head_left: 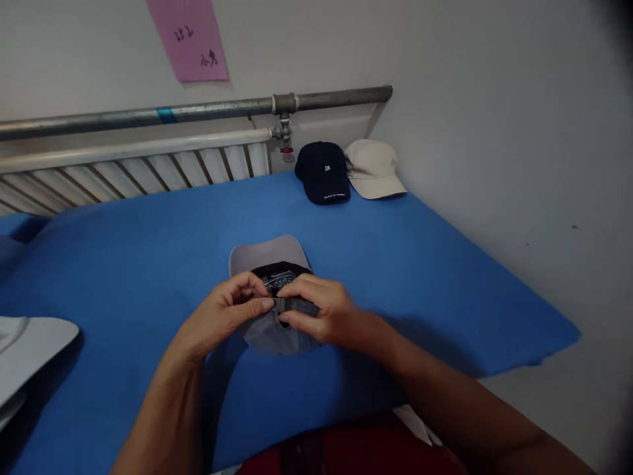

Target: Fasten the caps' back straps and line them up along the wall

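A grey baseball cap (284, 340) is upside down over the blue surface, its lighter brim (270, 252) pointing away from me and its back strap towards me. My left hand (225, 313) pinches one side of the strap between thumb and fingers. Opposite it, my right hand (324, 307) grips the strap by the small metal buckle (282, 304). Dark lining with pale lettering shows inside the cap. The fingers partly cover the strap's ends.
A black cap (321, 170) and a beige cap (376, 168) sit side by side at the back of the blue-covered table (148, 264). White brims (34, 343) lie at the left edge. Behind are a radiator (148, 175), a metal pipe (222, 107) and a wall with a pink note (190, 39).
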Tool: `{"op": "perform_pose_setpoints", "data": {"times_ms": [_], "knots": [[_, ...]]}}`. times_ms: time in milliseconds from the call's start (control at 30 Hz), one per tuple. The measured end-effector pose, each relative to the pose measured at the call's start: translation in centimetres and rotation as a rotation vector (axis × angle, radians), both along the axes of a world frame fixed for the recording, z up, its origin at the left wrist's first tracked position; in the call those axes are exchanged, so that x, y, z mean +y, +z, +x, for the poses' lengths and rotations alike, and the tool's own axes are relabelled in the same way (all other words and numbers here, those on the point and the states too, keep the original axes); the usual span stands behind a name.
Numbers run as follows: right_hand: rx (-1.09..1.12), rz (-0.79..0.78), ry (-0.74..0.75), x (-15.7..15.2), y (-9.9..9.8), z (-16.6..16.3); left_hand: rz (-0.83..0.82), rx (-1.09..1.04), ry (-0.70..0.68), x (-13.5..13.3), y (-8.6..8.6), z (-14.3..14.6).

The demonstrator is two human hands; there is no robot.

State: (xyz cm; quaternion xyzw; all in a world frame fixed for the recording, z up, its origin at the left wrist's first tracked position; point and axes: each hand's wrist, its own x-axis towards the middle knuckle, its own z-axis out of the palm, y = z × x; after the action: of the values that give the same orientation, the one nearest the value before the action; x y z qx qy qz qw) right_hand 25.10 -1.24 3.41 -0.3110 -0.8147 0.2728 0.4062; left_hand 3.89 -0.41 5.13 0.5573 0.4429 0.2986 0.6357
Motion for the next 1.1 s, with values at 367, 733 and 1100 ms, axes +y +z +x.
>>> {"op": "perform_pose_setpoints", "data": {"times_ms": [367,733,1100], "knots": [[-0.001,0.020,-0.044,-0.1,-0.1,-0.2,0.015,0.091,-0.033,0.0,0.6,0.1],[0.003,-0.040,-0.021,-0.2,0.0,-0.1,0.039,0.081,-0.072,0.0,0.7,-0.4],[0.038,-0.098,-0.001,-0.3,-0.2,-0.5,0.026,0.170,-0.111,-0.2,0.4,0.6]]}}
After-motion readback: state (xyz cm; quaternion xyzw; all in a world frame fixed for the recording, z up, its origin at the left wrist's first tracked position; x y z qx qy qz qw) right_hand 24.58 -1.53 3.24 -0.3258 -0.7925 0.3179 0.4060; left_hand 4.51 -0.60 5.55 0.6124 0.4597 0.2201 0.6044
